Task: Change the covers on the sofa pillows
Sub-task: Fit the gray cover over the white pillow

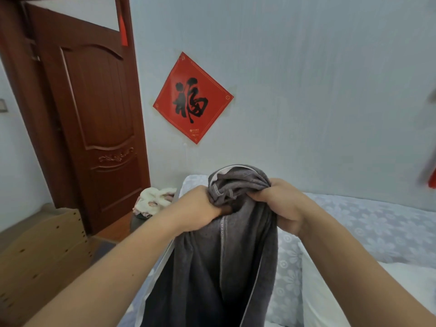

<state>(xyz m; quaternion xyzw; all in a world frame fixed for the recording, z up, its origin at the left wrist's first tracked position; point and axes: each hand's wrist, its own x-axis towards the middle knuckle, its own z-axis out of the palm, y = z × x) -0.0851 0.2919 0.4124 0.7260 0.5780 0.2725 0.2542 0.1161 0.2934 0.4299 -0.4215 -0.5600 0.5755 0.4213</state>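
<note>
A dark grey pillow cover [219, 267] with a pale seam hangs in front of me, bunched at its top. My left hand [199, 210] grips the bunched fabric on its left side. My right hand [280, 204] grips the gathered cloth on the right. Both fists are held close together at chest height, and the cover drapes down between my forearms. A white bare pillow [335, 293] lies at the lower right on the sofa. What is inside the cover is hidden.
The sofa [368, 223] has a light floral throw and runs along the pale wall. A pinkish-white cloth bundle [153, 201] sits at the sofa's left end. A brown door [94, 109] stands at left, with a wooden board [42, 246] below it.
</note>
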